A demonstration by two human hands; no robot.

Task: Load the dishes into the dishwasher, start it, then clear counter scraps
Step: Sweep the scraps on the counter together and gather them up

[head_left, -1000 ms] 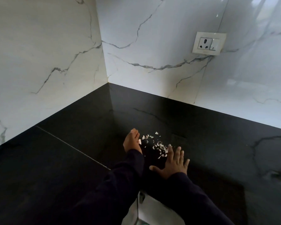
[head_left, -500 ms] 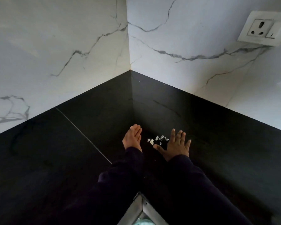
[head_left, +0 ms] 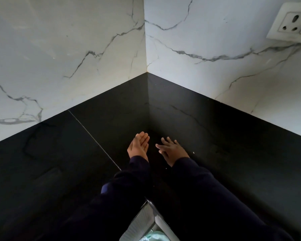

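Both my hands lie on the black stone counter in its corner. My left hand stands on its edge, fingers straight and together, palm turned to the right. My right hand is a short gap to its right, fingers spread and slightly bent, palm down over the counter. The pile of white scraps cannot be seen between the hands. One tiny white scrap lies just right of my right hand, and another speck sits by my right wrist.
White marble walls close the corner at the back. A wall socket is at the upper right. A seam runs across the counter on the left. A steel edge shows at the bottom centre.
The scrap pile visible between my hands earlier is out of sight now. My right hand has swept left toward the left hand. The view has shifted closer to the corner.
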